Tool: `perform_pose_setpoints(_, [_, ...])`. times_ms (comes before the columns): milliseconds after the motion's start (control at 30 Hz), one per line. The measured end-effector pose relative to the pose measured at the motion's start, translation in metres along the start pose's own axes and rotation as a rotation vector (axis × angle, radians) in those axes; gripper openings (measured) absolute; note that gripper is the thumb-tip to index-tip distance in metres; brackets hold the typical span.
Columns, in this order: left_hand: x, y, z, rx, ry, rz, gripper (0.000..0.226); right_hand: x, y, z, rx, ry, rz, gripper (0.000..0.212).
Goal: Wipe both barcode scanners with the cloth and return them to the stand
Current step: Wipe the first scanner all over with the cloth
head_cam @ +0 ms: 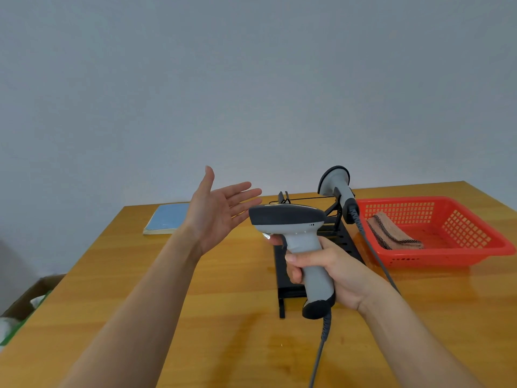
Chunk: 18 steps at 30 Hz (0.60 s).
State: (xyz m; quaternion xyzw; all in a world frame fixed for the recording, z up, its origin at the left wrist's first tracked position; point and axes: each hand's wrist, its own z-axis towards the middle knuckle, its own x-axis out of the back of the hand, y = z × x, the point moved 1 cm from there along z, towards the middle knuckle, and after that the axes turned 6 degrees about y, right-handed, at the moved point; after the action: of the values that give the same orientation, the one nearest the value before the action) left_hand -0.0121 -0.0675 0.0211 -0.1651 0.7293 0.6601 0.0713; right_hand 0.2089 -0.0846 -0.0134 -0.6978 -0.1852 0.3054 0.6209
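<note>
My right hand point(333, 271) grips the handle of a grey and black barcode scanner point(291, 222), held upright above the table with its head pointing left and its cable hanging down toward me. My left hand point(216, 211) is raised just left of the scanner's head, palm open, fingers spread, touching nothing. A second grey scanner point(337, 186) sits in the black stand point(288, 284) behind, head up, its coiled cable trailing down to the right. The folded pinkish cloth point(393, 232) lies inside the red basket point(475, 247) at the right.
A blue-covered book point(167, 218) lies at the table's far left corner. The wooden table point(195, 317) ends at a plain wall behind. A cardboard box point(25, 301) stands on the floor beyond the table's left edge.
</note>
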Motion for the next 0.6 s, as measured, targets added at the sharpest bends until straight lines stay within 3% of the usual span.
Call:
perform_pose_setpoints(333, [-0.0006, -0.0004, 0.0001, 0.003, 0.002, 0.005, 0.087, -0.0028, 0.0044, 0.004, -0.005, 0.07, -0.008, 0.016])
perform_pose_setpoints(600, [0.0005, -0.0001, 0.0007, -0.002, 0.008, 0.003, 0.087, -0.0032, 0.0051, 0.0038, -0.004, 0.097, 0.009, 0.025])
